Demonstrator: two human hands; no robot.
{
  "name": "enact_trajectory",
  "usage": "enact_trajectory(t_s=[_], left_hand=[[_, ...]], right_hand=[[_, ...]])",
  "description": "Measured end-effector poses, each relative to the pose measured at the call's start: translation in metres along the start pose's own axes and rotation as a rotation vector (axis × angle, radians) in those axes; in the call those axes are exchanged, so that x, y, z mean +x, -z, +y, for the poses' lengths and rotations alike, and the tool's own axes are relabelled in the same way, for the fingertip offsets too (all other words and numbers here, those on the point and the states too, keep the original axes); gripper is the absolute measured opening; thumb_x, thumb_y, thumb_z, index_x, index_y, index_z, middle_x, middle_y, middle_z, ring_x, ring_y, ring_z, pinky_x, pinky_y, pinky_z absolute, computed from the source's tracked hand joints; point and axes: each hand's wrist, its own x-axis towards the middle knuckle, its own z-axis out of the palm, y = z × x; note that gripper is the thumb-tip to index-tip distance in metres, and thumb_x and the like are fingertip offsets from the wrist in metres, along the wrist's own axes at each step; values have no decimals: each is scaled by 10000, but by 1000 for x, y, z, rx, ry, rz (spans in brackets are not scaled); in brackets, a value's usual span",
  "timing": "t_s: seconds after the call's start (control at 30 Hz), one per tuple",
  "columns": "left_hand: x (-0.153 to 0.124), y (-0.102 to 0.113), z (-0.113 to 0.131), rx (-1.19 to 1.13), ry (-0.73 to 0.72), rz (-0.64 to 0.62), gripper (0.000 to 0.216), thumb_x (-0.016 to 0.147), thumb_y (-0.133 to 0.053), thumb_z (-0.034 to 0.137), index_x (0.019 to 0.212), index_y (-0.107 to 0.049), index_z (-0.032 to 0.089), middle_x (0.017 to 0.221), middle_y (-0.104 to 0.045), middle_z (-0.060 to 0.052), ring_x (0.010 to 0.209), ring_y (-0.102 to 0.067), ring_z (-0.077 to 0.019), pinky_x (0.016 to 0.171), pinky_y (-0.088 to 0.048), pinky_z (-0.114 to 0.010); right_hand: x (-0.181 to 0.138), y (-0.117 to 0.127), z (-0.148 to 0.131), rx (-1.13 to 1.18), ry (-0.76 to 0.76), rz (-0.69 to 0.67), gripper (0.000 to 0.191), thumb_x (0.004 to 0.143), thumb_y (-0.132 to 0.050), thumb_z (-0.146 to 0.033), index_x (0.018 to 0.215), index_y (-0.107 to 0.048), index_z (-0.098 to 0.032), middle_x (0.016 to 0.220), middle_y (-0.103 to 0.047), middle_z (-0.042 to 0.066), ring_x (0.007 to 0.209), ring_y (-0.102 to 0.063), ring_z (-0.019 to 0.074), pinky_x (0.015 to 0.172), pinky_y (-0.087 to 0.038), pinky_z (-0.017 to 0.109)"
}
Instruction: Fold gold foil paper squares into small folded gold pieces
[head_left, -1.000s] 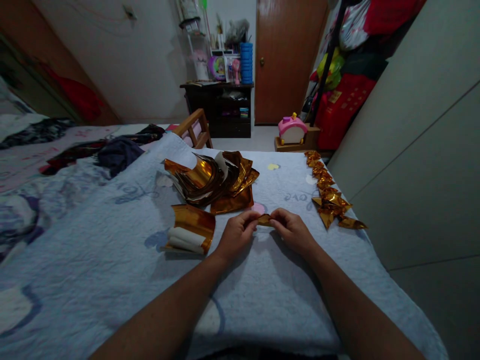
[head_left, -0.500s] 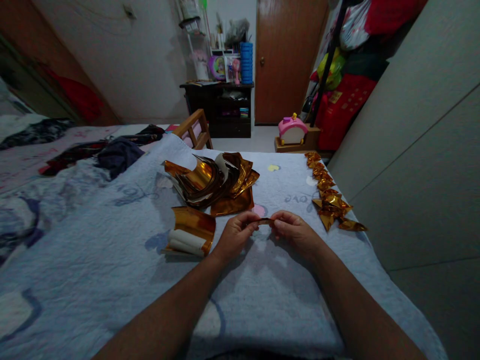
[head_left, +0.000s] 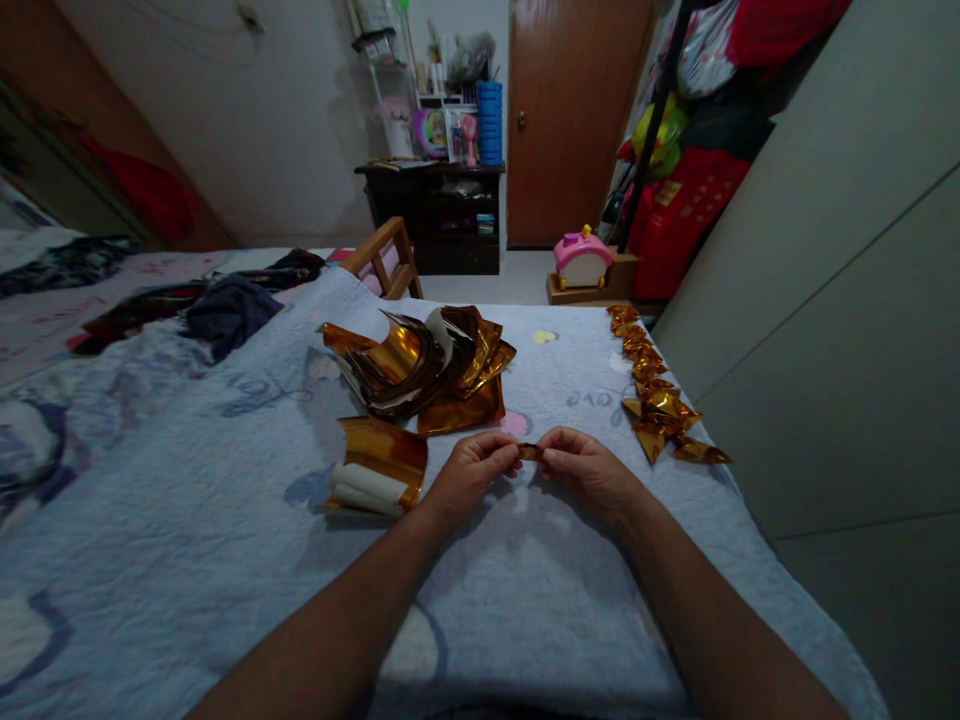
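A small folded piece of gold foil paper (head_left: 529, 452) is pinched between both hands just above the pale blue bedspread (head_left: 225, 540). My left hand (head_left: 471, 472) grips its left end with closed fingers. My right hand (head_left: 587, 470) grips the right end the same way. Most of the piece is hidden by my fingertips. Just beyond my hands lies a heap of curled gold foil sheets (head_left: 424, 365). A single curled gold sheet with a white underside (head_left: 377, 466) lies left of my left hand.
A row of folded gold foil shapes (head_left: 655, 395) runs along the bed's right edge beside a grey wall panel (head_left: 840, 300). Dark clothes (head_left: 217, 300) lie at the far left. A wooden chair (head_left: 386, 255), a dark cabinet (head_left: 442, 215) and a pink toy (head_left: 581, 260) stand beyond the bed.
The foil piece between my fingers has been pressed narrower and flatter. Both hands stay in the same spot, and the view has shifted slightly.
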Motion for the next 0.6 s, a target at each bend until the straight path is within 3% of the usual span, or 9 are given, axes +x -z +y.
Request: enact_trajectory(t_s=[0.23,0.6], left_hand=[[1,0,-1,-40,-19,30,311,775,-764,465,832,-772,159,741,-690,-42,700,-598,-148,715,-492,-270],[0,3,-6,55,-71,45,204,803,-732,388,882,-780,206,831,-697,-38,807,-619,-180,773,-508,-297]], right_hand=[[-1,0,-2,2,-60,-26,265,671,-870,-344,822,-714,-193,812,-671,23,700,-578,133,635,-442,255],[1,4,-1,23,-11,39,272,627,-901,-331,783,-725,-195,731,-633,-10,641,-542,116,616,-446,249]])
